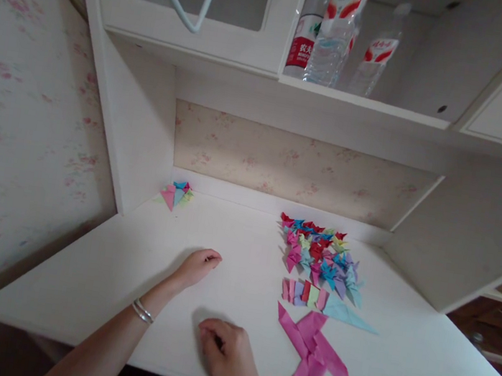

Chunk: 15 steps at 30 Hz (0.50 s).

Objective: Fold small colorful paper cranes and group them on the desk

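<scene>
Folded paper on a white counter, in several lots. Lot one: small folded figures in red, blue, pink, yellow and lilac, crowding together at the back right; these are looking complete, and are making up the greater part of the set. Lot two: a row of small pieces in pink, lilac, red and pale green, lying in front of the figures, flat and narrow, seeming only part-shaped. Lot three: a pale blue paper, tapering to a point, lying just beside the row's right end and likewise appearing unfinished. Lot four: a large pink paper, its arms crossing, lying flat nearest the front edge; whether it is forming one sheet or two, one cannot tell. Lot five: a small heap of mixed colours, sitting in the back left corner, its stage being too small to judge. Hands, two: the left hand, its wrist wearing bangles, is lying well apart from the paper; the right hand is lying near the large pink paper, not touching it. Each grip is curling loosely closed, with nothing showing inside. Above, bottles are standing on a shelf.
</scene>
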Each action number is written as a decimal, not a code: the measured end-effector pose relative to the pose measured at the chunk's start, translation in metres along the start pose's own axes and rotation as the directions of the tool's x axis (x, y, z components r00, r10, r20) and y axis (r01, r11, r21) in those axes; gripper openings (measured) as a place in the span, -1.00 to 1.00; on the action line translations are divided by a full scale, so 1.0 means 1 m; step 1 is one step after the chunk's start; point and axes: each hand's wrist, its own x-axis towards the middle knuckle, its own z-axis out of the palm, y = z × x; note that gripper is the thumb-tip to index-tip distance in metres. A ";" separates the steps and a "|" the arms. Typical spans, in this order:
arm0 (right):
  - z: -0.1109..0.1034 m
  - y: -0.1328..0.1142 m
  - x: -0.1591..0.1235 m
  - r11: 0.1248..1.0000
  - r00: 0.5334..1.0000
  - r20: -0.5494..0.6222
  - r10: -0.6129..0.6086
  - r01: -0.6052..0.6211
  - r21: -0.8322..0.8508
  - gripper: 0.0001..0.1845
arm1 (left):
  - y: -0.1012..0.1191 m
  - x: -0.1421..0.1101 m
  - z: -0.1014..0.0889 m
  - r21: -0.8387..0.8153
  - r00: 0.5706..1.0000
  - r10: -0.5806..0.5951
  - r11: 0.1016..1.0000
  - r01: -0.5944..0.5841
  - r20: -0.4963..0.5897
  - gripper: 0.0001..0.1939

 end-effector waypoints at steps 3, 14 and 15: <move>0.001 0.002 -0.001 1.000 1.000 -0.012 0.004 -0.004 0.021 -0.72 | -0.002 0.000 0.000 -0.014 1.000 0.010 1.000 -0.010 -0.004 -0.67; 0.000 0.005 -0.002 0.999 0.999 -0.021 -0.032 0.032 0.007 -0.72 | -0.006 0.004 0.002 0.099 1.000 -0.002 0.995 0.005 -0.027 -0.66; 0.000 0.005 -0.003 1.000 0.999 -0.020 -0.030 0.030 0.008 -0.72 | -0.006 0.006 0.001 0.165 0.999 -0.006 0.986 0.013 -0.044 -0.65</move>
